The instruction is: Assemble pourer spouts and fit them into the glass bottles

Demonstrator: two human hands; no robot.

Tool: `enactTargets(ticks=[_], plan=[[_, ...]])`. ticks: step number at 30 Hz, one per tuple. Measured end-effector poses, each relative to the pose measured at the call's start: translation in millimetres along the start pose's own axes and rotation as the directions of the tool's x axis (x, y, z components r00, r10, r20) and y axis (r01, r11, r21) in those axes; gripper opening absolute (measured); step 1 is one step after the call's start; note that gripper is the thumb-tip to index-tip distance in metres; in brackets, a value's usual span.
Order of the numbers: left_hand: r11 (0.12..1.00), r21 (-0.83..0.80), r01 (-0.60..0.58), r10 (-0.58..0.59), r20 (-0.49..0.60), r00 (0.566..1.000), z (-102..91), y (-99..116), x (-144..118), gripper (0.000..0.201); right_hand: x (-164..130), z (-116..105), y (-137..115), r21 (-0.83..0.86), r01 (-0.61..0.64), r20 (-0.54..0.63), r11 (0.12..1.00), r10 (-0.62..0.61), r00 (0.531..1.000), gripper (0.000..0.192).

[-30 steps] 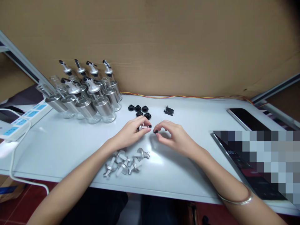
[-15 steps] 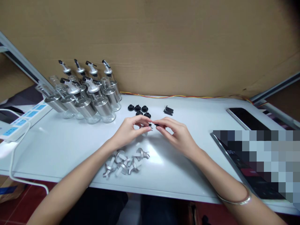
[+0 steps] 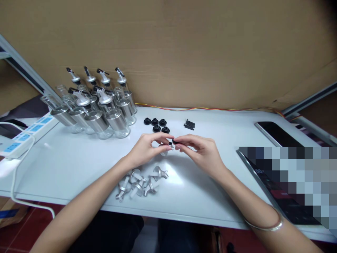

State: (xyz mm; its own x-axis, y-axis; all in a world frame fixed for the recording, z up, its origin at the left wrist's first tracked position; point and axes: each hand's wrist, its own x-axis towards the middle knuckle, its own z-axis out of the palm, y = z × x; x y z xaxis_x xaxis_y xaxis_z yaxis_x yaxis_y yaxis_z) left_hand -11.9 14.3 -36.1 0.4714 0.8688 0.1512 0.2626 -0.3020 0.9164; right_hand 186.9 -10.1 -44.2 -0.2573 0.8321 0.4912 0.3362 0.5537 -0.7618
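My left hand (image 3: 147, 148) is closed on a silver pourer spout (image 3: 164, 152), whose disc shows below the fingers; most of it is hidden. Pinched in my right hand (image 3: 202, 151) is a small black piece (image 3: 174, 141), held right beside the spout's tip. Whether the two touch, I cannot tell. Several more silver pourer spouts (image 3: 137, 183) with pale tubes lie in a pile nearer the front edge. Beyond my hands sit several black ribbed stoppers (image 3: 156, 128). To their right is a small group of thin black pieces (image 3: 189, 124).
Several glass-and-steel bottles (image 3: 117, 121) stand at the back left, some topped with pourers. A white power strip (image 3: 28, 135) lies on the left edge. On the right are a dark phone (image 3: 277, 133) and a partly blurred flat device (image 3: 276, 193). Cardboard (image 3: 184, 52) walls the back.
Both hands have shifted slightly toward me. The black piece in my right hand has turned and come closer to the spout's tip. The loose parts lie as before.
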Motion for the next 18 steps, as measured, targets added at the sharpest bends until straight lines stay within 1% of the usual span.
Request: enactTargets(ticks=[3,6,11,14,18], plan=[[1.0,0.011,-0.001,0.001,-0.002,1.0,0.0,-1.2,0.7,0.027,-0.4,0.7,2.3,0.037,-0.033,0.02,0.999,0.032,0.999,0.016],[1.0,0.021,-0.001,0.001,0.002,1.0,0.1,-0.4,0.9,0.024,-0.5,0.7,3.1,0.034,-0.035,0.039,0.999,0.034,0.999,0.016],[1.0,0.013,-0.02,0.02,-0.004,1.0,-0.2,2.5,0.1,0.023,0.6,-0.6,1.1,-0.041,-0.038,0.051,0.998,0.04,0.998,0.012],[0.999,0.027,-0.029,0.029,-0.016,0.999,0.0,2.7,-0.3,0.02,1.2,-0.8,1.0,-0.088,-0.034,0.091,0.996,0.042,0.995,0.014],[0.999,0.002,-0.042,0.042,-0.01,0.999,1.2,2.7,-0.3,0.016,1.3,-0.6,2.3,-0.133,-0.035,0.13,0.99,0.053,0.99,0.019]])
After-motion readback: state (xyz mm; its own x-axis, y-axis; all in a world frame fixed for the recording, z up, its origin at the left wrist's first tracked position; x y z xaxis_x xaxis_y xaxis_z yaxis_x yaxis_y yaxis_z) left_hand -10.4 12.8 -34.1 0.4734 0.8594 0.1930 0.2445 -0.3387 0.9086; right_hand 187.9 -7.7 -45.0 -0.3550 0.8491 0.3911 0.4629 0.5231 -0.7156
